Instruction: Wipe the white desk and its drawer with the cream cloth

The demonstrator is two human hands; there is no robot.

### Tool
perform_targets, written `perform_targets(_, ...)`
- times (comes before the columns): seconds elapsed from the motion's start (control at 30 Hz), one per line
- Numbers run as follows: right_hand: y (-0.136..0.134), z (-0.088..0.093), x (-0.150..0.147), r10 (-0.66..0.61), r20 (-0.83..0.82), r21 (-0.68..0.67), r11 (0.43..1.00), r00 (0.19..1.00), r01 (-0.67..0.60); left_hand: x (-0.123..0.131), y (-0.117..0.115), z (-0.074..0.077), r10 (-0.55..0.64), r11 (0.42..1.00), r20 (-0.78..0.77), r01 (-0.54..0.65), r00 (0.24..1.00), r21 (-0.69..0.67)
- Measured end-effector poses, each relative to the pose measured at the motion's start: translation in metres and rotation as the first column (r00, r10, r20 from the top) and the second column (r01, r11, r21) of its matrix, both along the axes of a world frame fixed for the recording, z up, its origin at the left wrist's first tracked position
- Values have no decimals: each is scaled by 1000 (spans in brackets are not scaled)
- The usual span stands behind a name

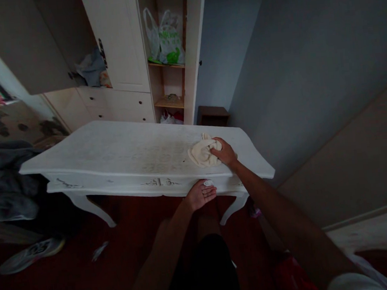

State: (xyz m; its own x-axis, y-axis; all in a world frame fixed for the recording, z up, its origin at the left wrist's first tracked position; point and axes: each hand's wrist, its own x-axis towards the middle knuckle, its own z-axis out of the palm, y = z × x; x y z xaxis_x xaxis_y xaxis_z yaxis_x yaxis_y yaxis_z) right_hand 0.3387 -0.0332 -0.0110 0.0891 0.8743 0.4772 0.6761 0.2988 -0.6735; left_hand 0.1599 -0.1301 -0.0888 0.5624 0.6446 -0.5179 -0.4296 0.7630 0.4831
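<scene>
A white table (128,141) with carved trim on its front stands before me. On the right half of its top lies a bunched cream cloth (203,152). My right hand (225,152) is closed on the cloth's right side, pressing it against the tabletop. Just below the front edge, my left hand (201,195) is turned palm up, a ring on one finger. A small white object (208,183) rests between its thumb and fingers; its kind is too unclear to name. Grey-brown smudges and a dark speck mark the tabletop left of the cloth.
Behind the table is a white wardrobe (120,43) with open doors and plastic bags (170,41) on a shelf. A grey wall (308,62) rises on the right. Dark clothing (7,184) is heaped at left, above a shoe (32,255) on the red floor.
</scene>
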Motion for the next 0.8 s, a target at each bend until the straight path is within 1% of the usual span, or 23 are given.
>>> perform_targets(0.07,0,0,0,-11,21,1,1000,1000,11,3,2,0,5,1000,19,-5,1000,2)
perform_targets(0.13,0,1,0,-14,40,7,1000,999,14,5,2,2,16,1000,-5,-16,1000,10)
perform_targets(0.3,-1,3,0,-20,35,9,1000,999,19,13,-5,9,107,993,-214,-96,971,64)
perform_targets(0.37,-2,3,0,-24,34,3,1000,999,24,16,-12,10,133,990,-243,-119,961,68)
perform_targets(0.47,-2,3,0,-37,24,-10,999,999,37,16,-27,9,148,988,-232,-135,961,72)
perform_targets(0.67,-2,2,0,-31,4,-6,1000,1000,31,12,-69,0,147,988,-210,-135,967,70)
perform_targets(0.8,-2,1,0,-34,14,8,999,999,34,10,-94,-2,160,986,-204,-147,966,78)
